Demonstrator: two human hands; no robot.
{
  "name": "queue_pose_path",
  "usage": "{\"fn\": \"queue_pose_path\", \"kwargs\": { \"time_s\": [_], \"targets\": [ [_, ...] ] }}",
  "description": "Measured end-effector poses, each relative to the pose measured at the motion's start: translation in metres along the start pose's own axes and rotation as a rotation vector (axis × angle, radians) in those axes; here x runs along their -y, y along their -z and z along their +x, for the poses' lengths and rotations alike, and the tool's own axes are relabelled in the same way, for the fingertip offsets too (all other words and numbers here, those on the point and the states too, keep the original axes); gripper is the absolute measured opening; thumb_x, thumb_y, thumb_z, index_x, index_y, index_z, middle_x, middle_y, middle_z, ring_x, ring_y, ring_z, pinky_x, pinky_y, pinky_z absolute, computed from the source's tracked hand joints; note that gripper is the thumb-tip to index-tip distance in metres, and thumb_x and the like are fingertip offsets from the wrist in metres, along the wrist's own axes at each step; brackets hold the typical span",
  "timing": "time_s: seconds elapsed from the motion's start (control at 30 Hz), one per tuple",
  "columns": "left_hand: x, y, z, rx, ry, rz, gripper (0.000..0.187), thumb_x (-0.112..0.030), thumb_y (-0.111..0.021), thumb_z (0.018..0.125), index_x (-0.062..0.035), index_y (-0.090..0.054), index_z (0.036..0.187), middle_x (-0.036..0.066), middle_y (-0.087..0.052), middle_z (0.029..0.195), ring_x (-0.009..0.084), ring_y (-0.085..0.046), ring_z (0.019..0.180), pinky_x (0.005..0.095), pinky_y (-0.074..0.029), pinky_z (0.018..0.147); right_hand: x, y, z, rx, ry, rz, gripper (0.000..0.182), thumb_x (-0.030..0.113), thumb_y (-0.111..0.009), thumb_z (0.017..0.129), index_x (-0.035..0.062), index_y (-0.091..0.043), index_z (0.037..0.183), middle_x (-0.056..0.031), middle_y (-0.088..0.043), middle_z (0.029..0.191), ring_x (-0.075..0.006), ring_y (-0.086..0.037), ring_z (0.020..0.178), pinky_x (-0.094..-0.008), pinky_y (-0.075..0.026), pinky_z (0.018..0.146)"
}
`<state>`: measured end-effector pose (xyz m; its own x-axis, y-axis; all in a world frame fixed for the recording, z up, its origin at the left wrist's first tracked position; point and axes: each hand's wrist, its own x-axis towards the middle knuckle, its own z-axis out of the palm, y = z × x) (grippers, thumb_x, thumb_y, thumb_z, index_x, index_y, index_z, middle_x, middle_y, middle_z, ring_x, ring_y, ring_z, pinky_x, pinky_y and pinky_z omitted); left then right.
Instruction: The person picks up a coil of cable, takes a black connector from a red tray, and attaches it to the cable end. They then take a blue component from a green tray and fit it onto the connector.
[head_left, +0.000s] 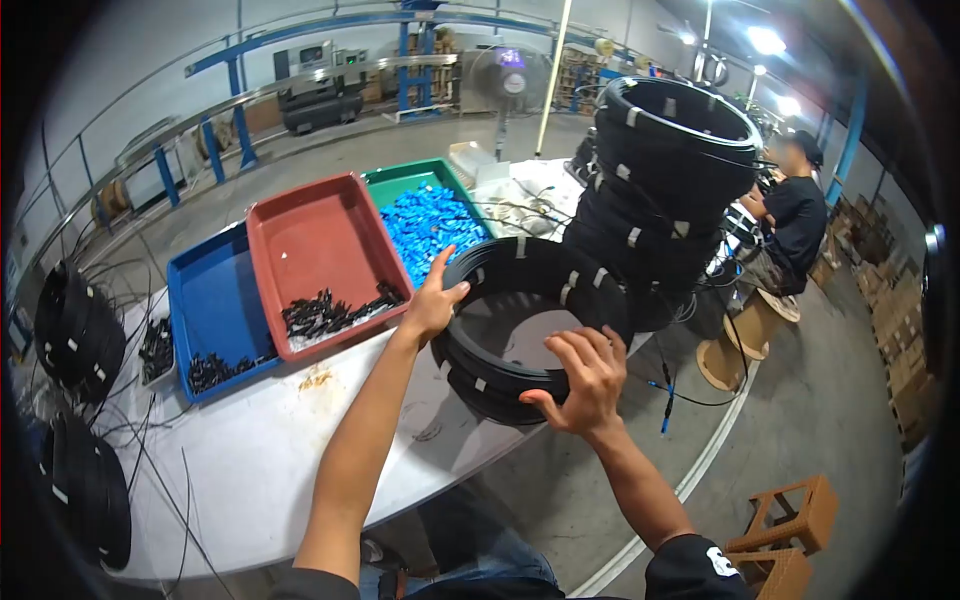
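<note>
A coil of black cable (520, 250), bound with several white ties, rests on other coils near the white table's front edge. My left hand (436, 300) is at its left rim, thumb and index finger spread apart, the other fingers bent by the coil. On the coil's front right rim lies my right hand (585, 378), thumb apart and fingers curved over the top. Whether either hand grips the coil is unclear. Behind and to the right rises a tall stack of black cable coils (665, 170).
Left of the coil are a red tray (315, 235) and a blue tray (215, 300) with black parts, and a green tray (415, 175) with blue connectors. More coils (80, 325) stand far left. A person (795, 215) sits at right. Orange stools (790, 520) stand lower right.
</note>
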<state>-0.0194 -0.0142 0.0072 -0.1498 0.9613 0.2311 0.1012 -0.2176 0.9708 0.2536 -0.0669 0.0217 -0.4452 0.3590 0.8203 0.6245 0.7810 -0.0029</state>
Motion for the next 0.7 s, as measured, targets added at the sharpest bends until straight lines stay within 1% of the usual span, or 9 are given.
{"fn": "queue_pose_path", "kwargs": {
  "time_s": [0.07, 0.2, 0.33, 0.4, 0.47, 0.5, 0.6, 0.63, 0.7],
  "targets": [
    [0.017, 0.002, 0.008, -0.031, -0.031, 0.036, 0.067, -0.010, -0.059, 0.096, -0.0139, -0.029, 0.156, 0.018, -0.038, 0.153, 0.0244, -0.041, 0.137, 0.0350, -0.031, 0.113, 0.000, 0.003, -0.002, 0.029, -0.004, 0.040, 0.071, 0.070, -0.066, 0.077, 0.0059, -0.068, 0.107, -0.0083, -0.068, 0.109, -0.0305, -0.060, 0.109, -0.0509, -0.032, 0.108],
    [0.013, 0.004, 0.011, 0.044, -0.019, -0.057, 0.066, -0.009, -0.053, 0.099, -0.0187, -0.027, 0.158, 0.016, -0.031, 0.159, 0.0241, -0.036, 0.142, 0.0353, -0.028, 0.116, 0.000, 0.003, -0.003, 0.019, -0.042, 0.054, 0.067, 0.067, -0.069, 0.077, 0.0070, -0.068, 0.107, -0.0085, -0.068, 0.109, -0.0304, -0.059, 0.111, -0.0504, -0.032, 0.108],
    [0.013, 0.007, 0.015, 0.071, -0.043, -0.074, 0.069, -0.007, -0.056, 0.097, -0.0125, -0.025, 0.158, 0.017, -0.035, 0.156, 0.0269, -0.038, 0.141, 0.0353, -0.029, 0.115, 0.003, 0.006, 0.000, 0.067, -0.066, 0.069, 0.062, 0.062, -0.072, 0.076, 0.0077, -0.069, 0.105, -0.0085, -0.068, 0.108, -0.0302, -0.059, 0.108, -0.0503, -0.035, 0.106],
    [0.026, 0.010, 0.017, 0.112, 0.011, -0.217, 0.071, -0.021, -0.057, 0.100, -0.0133, -0.020, 0.159, 0.018, -0.032, 0.158, 0.0284, -0.034, 0.142, 0.0378, -0.026, 0.117, 0.001, 0.004, -0.003, 0.042, -0.063, 0.073, 0.063, 0.063, -0.072, 0.076, 0.0077, -0.068, 0.106, -0.0088, -0.067, 0.110, -0.0306, -0.059, 0.108, -0.0508, -0.036, 0.105],
    [0.025, 0.005, 0.006, 0.012, -0.007, -0.313, 0.075, -0.041, -0.054, 0.102, -0.0177, -0.014, 0.161, 0.018, -0.021, 0.162, 0.0286, -0.025, 0.148, 0.0401, -0.020, 0.120, 0.008, 0.014, 0.004, -0.034, -0.041, 0.093, 0.062, 0.061, -0.070, 0.079, 0.0062, -0.066, 0.110, -0.0117, -0.063, 0.117, -0.0328, -0.057, 0.110, -0.0503, -0.036, 0.104],
    [0.042, 0.002, 0.008, -0.102, -0.069, -0.205, 0.084, -0.056, -0.050, 0.099, -0.0136, -0.012, 0.160, 0.019, -0.019, 0.162, 0.0314, -0.021, 0.148, 0.0438, -0.016, 0.120, 0.014, 0.019, 0.002, -0.033, -0.041, 0.095, 0.062, 0.061, -0.070, 0.079, 0.0062, -0.066, 0.110, -0.0117, -0.063, 0.117, -0.0328, -0.057, 0.110, -0.0503, -0.036, 0.104],
    [0.045, -0.006, -0.006, -0.190, -0.160, -0.200, 0.080, -0.057, -0.043, 0.102, -0.0143, -0.011, 0.161, 0.015, -0.011, 0.165, 0.0299, -0.013, 0.151, 0.0429, -0.010, 0.121, 0.050, 0.027, -0.008, -0.195, -0.010, 0.240, 0.048, 0.045, -0.074, 0.083, 0.0054, -0.065, 0.110, -0.0149, -0.062, 0.119, -0.0345, -0.057, 0.109, -0.0488, -0.042, 0.098],
    [0.050, -0.009, -0.016, -0.237, -0.197, -0.200, 0.078, -0.058, -0.039, 0.103, -0.0147, -0.011, 0.161, 0.012, -0.007, 0.166, 0.0292, -0.008, 0.153, 0.0425, -0.007, 0.122, 0.070, 0.025, -0.014, -0.185, 0.024, 0.382, 0.045, 0.040, -0.077, 0.082, 0.0055, -0.065, 0.108, -0.0140, -0.063, 0.117, -0.0329, -0.058, 0.107, -0.0476, -0.044, 0.094],
    [0.057, -0.005, -0.017, -0.168, -0.195, -0.402, 0.075, -0.058, -0.033, 0.104, -0.0178, -0.006, 0.161, 0.012, -0.007, 0.166, 0.0285, -0.012, 0.151, 0.0416, -0.011, 0.122, 0.112, 0.012, -0.036, -0.105, 0.087, 0.648, 0.040, 0.030, -0.081, 0.079, 0.0054, -0.065, 0.107, -0.0127, -0.064, 0.113, -0.0304, -0.060, 0.102, -0.0436, -0.049, 0.087]
  ]
}}
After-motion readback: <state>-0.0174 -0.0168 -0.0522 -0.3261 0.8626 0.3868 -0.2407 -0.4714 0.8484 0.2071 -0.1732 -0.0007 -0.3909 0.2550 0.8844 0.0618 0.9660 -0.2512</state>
